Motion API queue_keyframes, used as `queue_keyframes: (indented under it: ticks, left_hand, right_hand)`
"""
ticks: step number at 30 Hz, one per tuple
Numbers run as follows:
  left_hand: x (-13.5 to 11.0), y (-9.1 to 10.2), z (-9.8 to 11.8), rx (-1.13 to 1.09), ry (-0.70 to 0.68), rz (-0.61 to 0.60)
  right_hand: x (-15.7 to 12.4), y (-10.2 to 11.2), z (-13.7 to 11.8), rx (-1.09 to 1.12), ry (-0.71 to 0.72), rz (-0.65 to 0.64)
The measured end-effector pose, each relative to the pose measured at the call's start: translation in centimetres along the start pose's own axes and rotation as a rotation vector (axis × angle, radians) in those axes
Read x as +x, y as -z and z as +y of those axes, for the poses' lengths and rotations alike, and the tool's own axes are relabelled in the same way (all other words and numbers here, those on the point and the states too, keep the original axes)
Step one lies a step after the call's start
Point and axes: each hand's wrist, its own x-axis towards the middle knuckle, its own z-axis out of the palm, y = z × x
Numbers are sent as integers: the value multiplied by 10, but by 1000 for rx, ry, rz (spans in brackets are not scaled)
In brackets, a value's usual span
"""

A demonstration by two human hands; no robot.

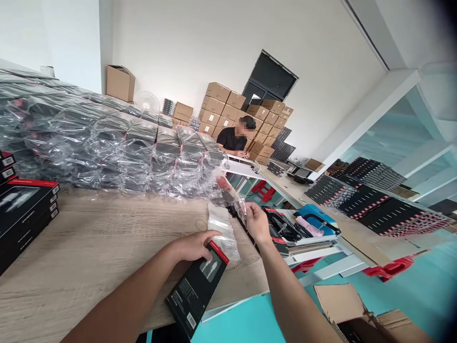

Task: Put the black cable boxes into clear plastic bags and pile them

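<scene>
A black product box (193,290) with a red edge and a barcode label is tilted at the front edge of the wooden table. My left hand (195,246) grips its upper end, thumb across the printed face. Beside that hand lies a clear plastic sleeve (222,224) on the tabletop. Farther right, my right hand (256,221) is closed in a pinch at the table's right edge, on what looks like a piece of clear plastic (242,209). Its exact shape is hard to make out.
Plastic-wrapped black boxes (139,152) form a long stack across the table's back. More black boxes (28,205) are piled at left. A tray of cables and a blue case (316,216) stands at right. An open carton (342,305) is on the floor. A person (233,138) sits farther back.
</scene>
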Motion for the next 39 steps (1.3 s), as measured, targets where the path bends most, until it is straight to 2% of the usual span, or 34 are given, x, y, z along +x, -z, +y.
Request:
queue_keyframes:
  ticks: [2,4,6,8,12,16,20,23,26,29,31,34,39]
  left_hand:
    - [-4,4,6,19,-83,69]
    - [-6,11,12,58,-147,261]
    - [-7,17,15,72,-132,447]
    - [-7,22,17,46,-82,536]
    - [-9,23,15,-36,-58,484]
    - [-10,24,8,-188,22,450]
    - [-10,26,3,-235,-9,514]
    - [-9,26,2,-220,-83,524]
    - [-9,24,2,-167,-98,543]
    - [-9,25,1,-110,-57,567]
    - [-9,25,0,-98,-44,572]
    - [-9,26,0,-112,-48,559]
    - [-10,26,5,-102,-92,569]
  right_hand:
    - [3,4,-14,-155,113,-29]
    - [-1,3,-30,-293,227,-88]
    - [-10,-4,-45,-407,330,-124]
    - [-22,-15,-57,-512,410,-147]
    - [-37,-38,-70,-635,503,-238]
    - [-35,-48,-68,-532,486,-289]
    - [-37,-45,-63,-253,356,-219]
    - [-47,-45,-59,-108,287,-336]
    - [-55,-48,-53,44,201,-439]
    - [-55,-48,-47,242,28,-417]
    - [-52,-47,-45,311,-48,-350]
    - [-51,-47,-44,285,-42,-285]
    - [-59,-53,-45,83,100,-403]
